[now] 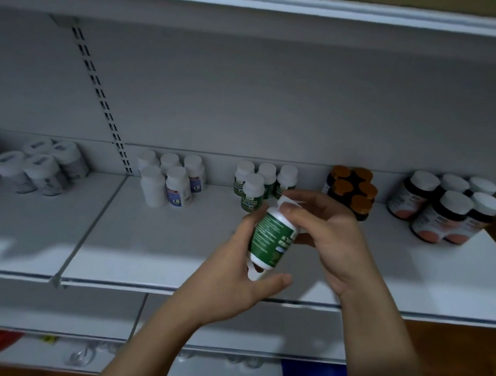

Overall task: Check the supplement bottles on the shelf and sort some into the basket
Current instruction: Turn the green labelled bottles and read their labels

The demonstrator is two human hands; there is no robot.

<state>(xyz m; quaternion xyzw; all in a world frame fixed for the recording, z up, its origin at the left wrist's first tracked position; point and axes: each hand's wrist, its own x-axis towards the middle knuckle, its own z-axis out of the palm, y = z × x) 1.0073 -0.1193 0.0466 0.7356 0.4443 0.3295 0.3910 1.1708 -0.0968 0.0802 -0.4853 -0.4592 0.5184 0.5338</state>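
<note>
Both hands grasping green-label bottle (270, 238): L hand (231, 283) at base, R hand (324, 231) at cap, tilted above shelf (173, 259).

A white bottle (270, 238) with a green label is held. The shelf (151, 239) is painted white. Orange caps are seen on dark bottles (352, 189); floor (466, 360) is brown wood.

held green-label bottle (270, 238) | print too blurred to read, seemingly
</note>
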